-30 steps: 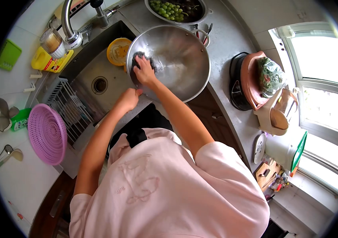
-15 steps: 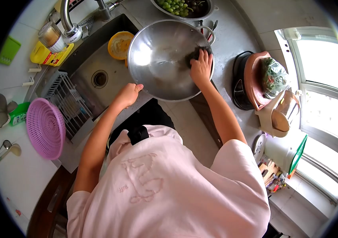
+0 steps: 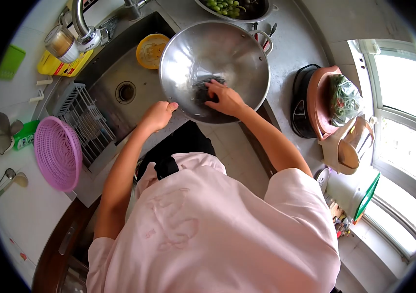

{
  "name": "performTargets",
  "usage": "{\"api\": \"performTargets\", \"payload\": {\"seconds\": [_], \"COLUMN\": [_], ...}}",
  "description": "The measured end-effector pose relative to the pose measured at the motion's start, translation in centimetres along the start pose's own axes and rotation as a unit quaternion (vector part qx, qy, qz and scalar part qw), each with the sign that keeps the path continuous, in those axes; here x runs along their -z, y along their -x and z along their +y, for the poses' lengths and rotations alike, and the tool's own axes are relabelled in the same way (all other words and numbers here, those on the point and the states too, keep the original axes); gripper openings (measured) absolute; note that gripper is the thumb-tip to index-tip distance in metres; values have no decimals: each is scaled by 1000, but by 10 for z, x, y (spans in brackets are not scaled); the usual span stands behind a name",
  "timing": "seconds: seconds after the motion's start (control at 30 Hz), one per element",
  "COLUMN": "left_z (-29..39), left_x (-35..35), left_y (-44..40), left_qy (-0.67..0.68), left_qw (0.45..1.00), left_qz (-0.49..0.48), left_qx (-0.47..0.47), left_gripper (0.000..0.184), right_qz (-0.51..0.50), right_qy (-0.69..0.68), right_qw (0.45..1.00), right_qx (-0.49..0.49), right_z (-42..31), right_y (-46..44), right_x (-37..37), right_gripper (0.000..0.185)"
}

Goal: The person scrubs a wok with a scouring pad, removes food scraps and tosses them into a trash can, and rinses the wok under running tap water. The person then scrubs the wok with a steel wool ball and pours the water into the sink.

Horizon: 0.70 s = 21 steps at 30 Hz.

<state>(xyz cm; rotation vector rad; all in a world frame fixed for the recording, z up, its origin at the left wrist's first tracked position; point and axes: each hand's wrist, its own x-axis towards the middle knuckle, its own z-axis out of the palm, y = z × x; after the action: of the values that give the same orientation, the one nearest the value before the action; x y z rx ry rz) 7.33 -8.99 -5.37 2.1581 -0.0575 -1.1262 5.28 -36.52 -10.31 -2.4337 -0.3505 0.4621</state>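
A large steel wok (image 3: 247,63) rests tilted at the sink's right edge, its far loop handle (image 3: 268,42) pointing away over the counter. My left hand (image 3: 160,116) is closed at the near left rim, thumb on top; the part of the wok inside the fist is hidden. Inside the bowl, my right hand (image 3: 225,99) presses a dark scouring pad (image 3: 203,89) against the lower middle of the metal, fingers over it.
Left of the wok is the sink (image 3: 108,80) with a yellow bowl (image 3: 152,51) and dish rack (image 3: 85,115). A faucet (image 3: 82,27) overhangs it. Grapes (image 3: 225,7) fill a metal basin behind. A pink basket (image 3: 58,154) stands left; a bagged vegetable (image 3: 344,100) sits right.
My right hand has slid the scouring pad from the wok's right wall down and left to the lower middle. My left hand keeps its hold; the view has shifted slightly.
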Motion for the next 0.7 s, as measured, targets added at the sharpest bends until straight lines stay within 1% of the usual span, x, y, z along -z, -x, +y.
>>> {"api": "performTargets", "payload": {"seconds": [0.03,0.07,0.13,0.2,0.27,0.33,0.4,0.43,0.53,0.63,0.7], "left_z": [0,-1,-1,-1,0,2,-4,-5,1,-2,-7], "left_x": [0,0,-1,-1,-4,-2,-2,-1,2,2,0], "left_y": [0,0,-1,-2,-1,1,-2,-4,0,-2,-6], "left_qy": [-1,-2,-8,1,5,2,4,7,12,23,20], "left_qw": [1000,1000,1000,1000,1000,1000,1000,1000,1000,1000,1000], "left_qz": [0,1,-2,10,11,7,3,2,-1,-12,-5], "left_qx": [2,0,-3,-12,-16,-20,-23,-26,-9,-4,-23], "left_gripper": [53,53,53,52,52,52,48,47,47,46,46], "right_qz": [-4,38,107,120,195,155,91,34,-115,-91,-17], "right_qy": [19,81,114,104,138,174,110,106,114,14,45], "right_qw": [999,996,982,979,967,970,990,994,986,996,999], "right_qx": [-42,-29,-101,-130,-92,-64,6,20,49,-22,-25], "right_z": [7,33,40,37,19,-8,-27,-34,-18,-28,-40], "right_y": [9,12,-3,-39,-75,-94,-79,-62,-11,-9,-46], "right_x": [12,13,31,31,5,-21,-37,-30,-17,-21,-39], "right_gripper": [34,43,48,55,58,61,58,57,57,62,65]}}
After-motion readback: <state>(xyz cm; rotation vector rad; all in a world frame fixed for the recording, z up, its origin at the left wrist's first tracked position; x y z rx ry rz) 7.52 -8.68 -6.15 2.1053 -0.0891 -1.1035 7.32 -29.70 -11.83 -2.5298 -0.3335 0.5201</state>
